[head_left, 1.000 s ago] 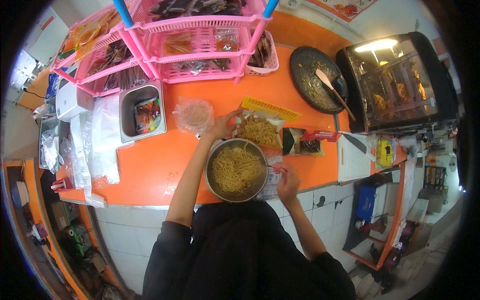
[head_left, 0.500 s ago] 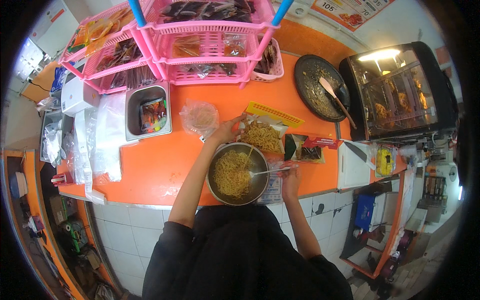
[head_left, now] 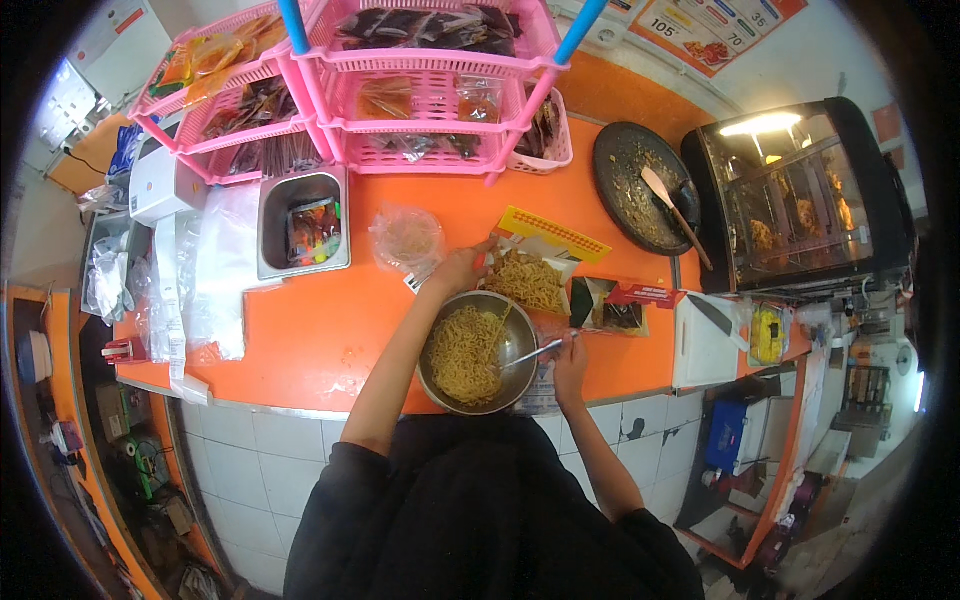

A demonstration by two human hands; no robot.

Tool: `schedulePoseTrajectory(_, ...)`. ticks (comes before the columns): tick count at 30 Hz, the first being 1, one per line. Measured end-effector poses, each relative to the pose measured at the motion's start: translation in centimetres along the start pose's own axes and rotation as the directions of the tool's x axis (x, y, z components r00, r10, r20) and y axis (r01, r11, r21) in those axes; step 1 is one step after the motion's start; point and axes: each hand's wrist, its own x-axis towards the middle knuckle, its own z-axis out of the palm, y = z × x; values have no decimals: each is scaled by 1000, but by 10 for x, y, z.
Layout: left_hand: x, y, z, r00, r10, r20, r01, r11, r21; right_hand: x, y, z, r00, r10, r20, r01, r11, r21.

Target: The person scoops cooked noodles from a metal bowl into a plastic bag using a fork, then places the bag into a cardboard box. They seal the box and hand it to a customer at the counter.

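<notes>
A metal bowl (head_left: 527, 343) of yellow noodles (head_left: 466, 352) stands at the counter's front edge, close to my body. My right hand (head_left: 571, 366) is closed on the handle of a silver eating utensil (head_left: 540, 352). Its head is down in the bowl by the noodles, so I cannot tell whether it is a fork or a spoon. Just beyond the bowl, an open paper food box (head_left: 567, 266) holds more noodles (head_left: 528, 279). My left hand (head_left: 462, 271) grips the box's left side, its fingertips partly hidden at the rim.
Right of the box sits another open box (head_left: 610, 307) with dark contents. Behind are a clear plastic bag (head_left: 407, 237), pink basket racks (head_left: 420, 125) and a stone mortar (head_left: 625, 188) with a wooden spatula (head_left: 668, 197). A lit display case (head_left: 785, 190) and white board (head_left: 698, 340) stand right, a steel tub (head_left: 303, 265) left.
My right hand has shifted slightly left and nearer with the utensil, which now slants lower into the bowl. The noodle strands lifted above the bowl earlier are down. My left hand stays at the box.
</notes>
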Motion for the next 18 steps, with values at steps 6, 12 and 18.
schedulePoseTrajectory(6,-3,9,-10,984,-159,85,167,981,-98,-6,23,-18,951,301,-76,-268,920,288)
schedulePoseTrajectory(12,-3,10,-13,985,-146,92,153,985,-78,-9,-22,-21,948,317,-24,-256,807,533)
schedulePoseTrajectory(18,6,-10,-5,992,-63,106,81,982,-168,-4,-94,-27,987,158,18,-140,806,576)
